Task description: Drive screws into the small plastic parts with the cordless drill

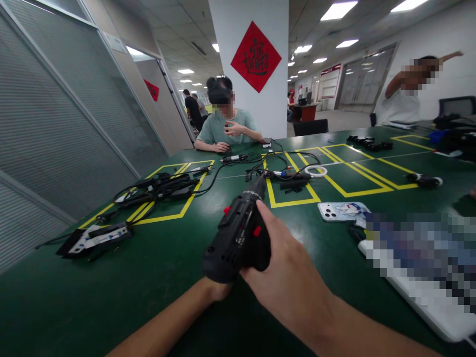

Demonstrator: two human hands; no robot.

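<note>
I hold a black cordless drill (pixel 238 233) with red buttons above the green table (pixel 156 267), its chuck pointing away toward the cables. My right hand (pixel 286 277) wraps the drill's body from the right, thumb stretched along its side. My left hand (pixel 219 290) is under the drill's rear end and mostly hidden by it; only the wrist and forearm show.
Tangled black cables and adapters (pixel 163 186) lie inside yellow-taped squares. A phone in a patterned case (pixel 340 210) and a white laptop (pixel 420 292) lie at right. A flat black-and-white device (pixel 94 238) sits at left. A seated person (pixel 228 129) faces me; another person (pixel 407 96) stands far right.
</note>
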